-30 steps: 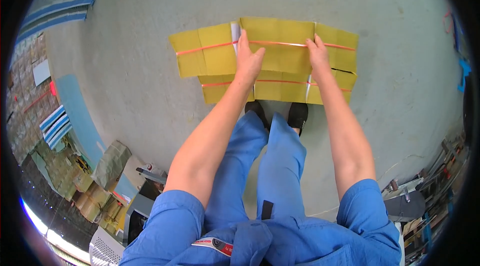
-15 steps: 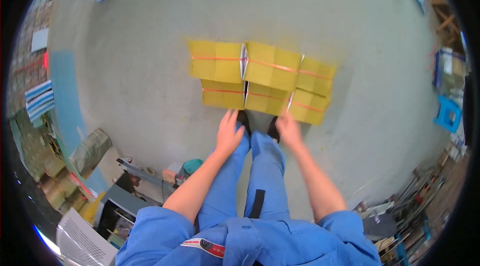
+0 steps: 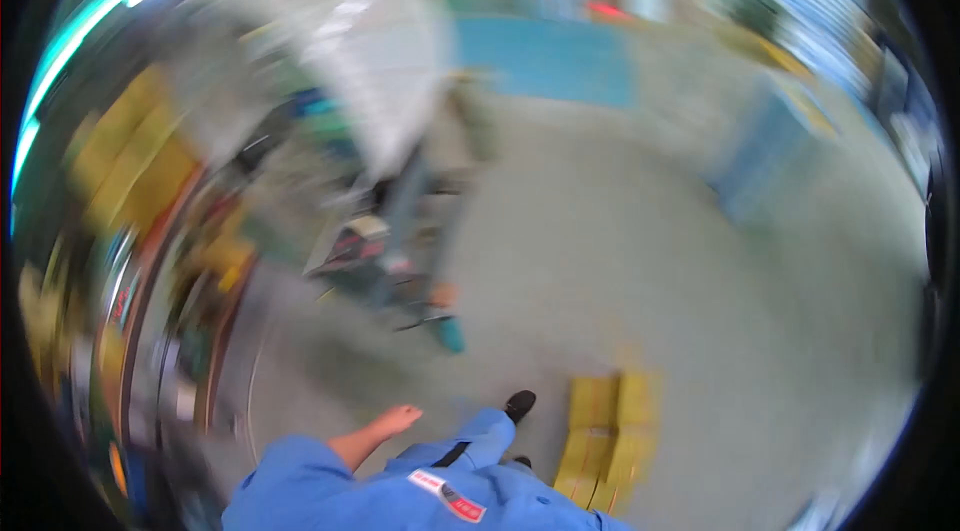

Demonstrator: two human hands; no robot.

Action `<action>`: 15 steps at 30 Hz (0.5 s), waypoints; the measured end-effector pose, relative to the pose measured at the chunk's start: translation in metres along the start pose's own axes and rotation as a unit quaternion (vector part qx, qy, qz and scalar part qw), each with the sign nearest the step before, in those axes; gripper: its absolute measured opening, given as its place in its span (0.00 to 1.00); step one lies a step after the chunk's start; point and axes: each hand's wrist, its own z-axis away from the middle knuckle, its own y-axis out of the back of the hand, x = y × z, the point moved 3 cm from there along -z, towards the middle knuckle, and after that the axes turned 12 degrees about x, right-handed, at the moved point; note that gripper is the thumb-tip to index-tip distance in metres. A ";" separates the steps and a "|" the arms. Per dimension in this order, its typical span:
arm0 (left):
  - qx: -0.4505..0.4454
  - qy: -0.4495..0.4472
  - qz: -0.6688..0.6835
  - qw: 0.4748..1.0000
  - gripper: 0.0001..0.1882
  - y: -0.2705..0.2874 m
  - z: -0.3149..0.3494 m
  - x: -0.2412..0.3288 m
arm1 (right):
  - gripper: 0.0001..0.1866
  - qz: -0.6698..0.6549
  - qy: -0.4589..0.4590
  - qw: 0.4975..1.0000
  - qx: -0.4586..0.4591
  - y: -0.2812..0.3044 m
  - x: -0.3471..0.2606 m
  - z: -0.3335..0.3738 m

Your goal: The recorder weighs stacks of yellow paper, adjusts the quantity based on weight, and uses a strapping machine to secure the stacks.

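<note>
My left hand point(image 3: 399, 419) hangs low in front of my body, beside my blue trouser leg. Its fingers look curled, but blur hides whether they are closed, and I make out nothing in it. The right hand is outside the picture. On the floor to the right of my shoes stand yellow block-shaped bundles point(image 3: 593, 407) in two rows, with thin bands faintly visible round them. Neither row is touched by the hand I see.
At the left rises a machine or stand with a large pale sheet-like cover point(image 3: 400, 51). Shelves with yellow bundles point(image 3: 135, 146) are at the far left. A blue upright panel point(image 3: 765, 151) stands back right; a blue patch point(image 3: 545, 61) lies on the floor further off.
My view and body have swung left, so the yellow bundles now sit at lower right. Both hands have left the bundles; the right one has gone out of sight.
</note>
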 end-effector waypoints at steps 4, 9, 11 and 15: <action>0.172 0.075 0.280 0.941 0.24 -0.012 0.115 -0.114 | 0.27 0.133 0.131 0.958 -0.217 0.068 -0.043 -0.072; 0.222 0.249 0.325 0.885 0.24 -0.032 0.240 -0.294 | 0.26 0.274 0.187 0.889 -0.316 0.082 -0.113 -0.169; 0.202 0.330 0.348 0.854 0.23 -0.059 0.280 -0.364 | 0.26 0.320 0.197 0.861 -0.343 0.074 -0.137 -0.200; 0.243 0.507 0.463 0.686 0.19 -0.064 0.347 -0.439 | 0.26 0.408 0.213 0.816 -0.351 0.003 -0.181 -0.291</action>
